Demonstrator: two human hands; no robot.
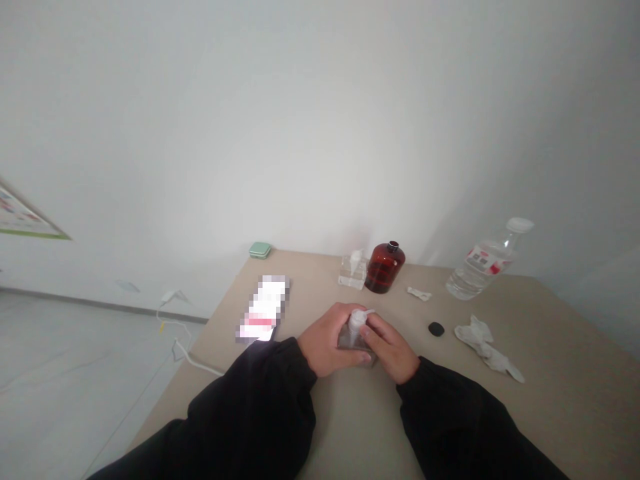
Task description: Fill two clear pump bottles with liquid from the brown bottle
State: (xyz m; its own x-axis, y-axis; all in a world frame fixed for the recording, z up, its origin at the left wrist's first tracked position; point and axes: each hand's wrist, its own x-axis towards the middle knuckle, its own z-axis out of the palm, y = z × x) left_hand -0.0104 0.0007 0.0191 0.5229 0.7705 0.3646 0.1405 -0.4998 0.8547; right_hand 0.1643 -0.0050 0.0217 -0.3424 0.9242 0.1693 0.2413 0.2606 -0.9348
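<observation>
A clear, square-looking pump bottle [349, 339] stands upright on or just above the table in front of me; its base is hidden by my hands. My left hand [333, 340] is wrapped round the bottle's left side and front. At its top, the fingers and thumb of my right hand [391, 348] close about the white pump head [357, 322]. Behind them, a second clear square bottle [352, 273] with a white top stands beside a dark red-brown bottle [385, 268], which has an uncapped neck.
To the left lie a phone [265, 307] with a lit screen and a small green case [260, 250]. On the right are a water bottle [483, 261], a black disc [437, 329], a crumpled white tissue [487, 347] and a smaller white scrap [419, 293]. A white cable [197, 363] crosses the table's left edge.
</observation>
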